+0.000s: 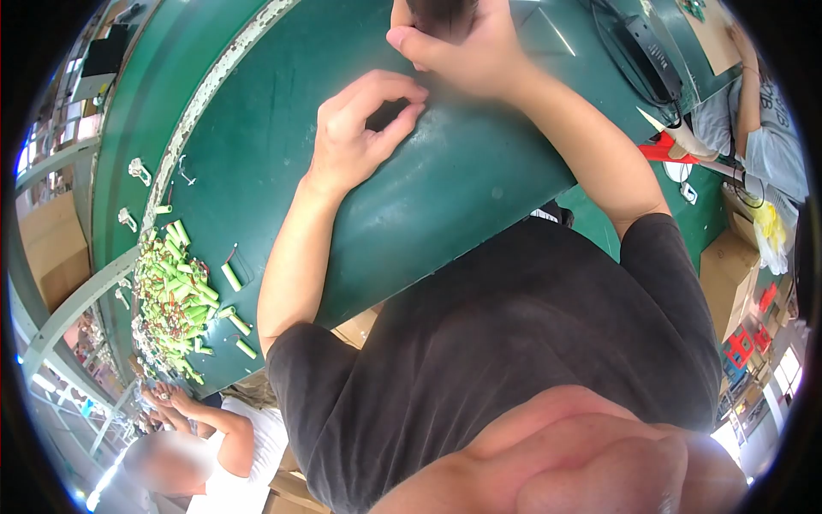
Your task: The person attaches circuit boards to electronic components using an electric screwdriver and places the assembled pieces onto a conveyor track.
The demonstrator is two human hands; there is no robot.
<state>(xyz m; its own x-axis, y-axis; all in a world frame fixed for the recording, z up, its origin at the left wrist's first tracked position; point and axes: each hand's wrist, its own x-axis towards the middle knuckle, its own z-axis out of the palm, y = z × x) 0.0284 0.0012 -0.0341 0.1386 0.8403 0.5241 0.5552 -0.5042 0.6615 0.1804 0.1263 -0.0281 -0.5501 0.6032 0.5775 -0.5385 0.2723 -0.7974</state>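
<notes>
Dark obj. (438,15) is gripped by R hand (473,58), best held steady; L hand (349,130) curled nearby, any contents unclear; green tubes (177,293) best kept apart, counter (257,163) left.

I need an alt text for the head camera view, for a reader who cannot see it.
A person's right hand grips a dark object, cut off by the picture's top edge, at a green table; the left hand is curled nearby. A heap of green cylinders lies at left, with a person in white at lower left and another person at right.
</notes>
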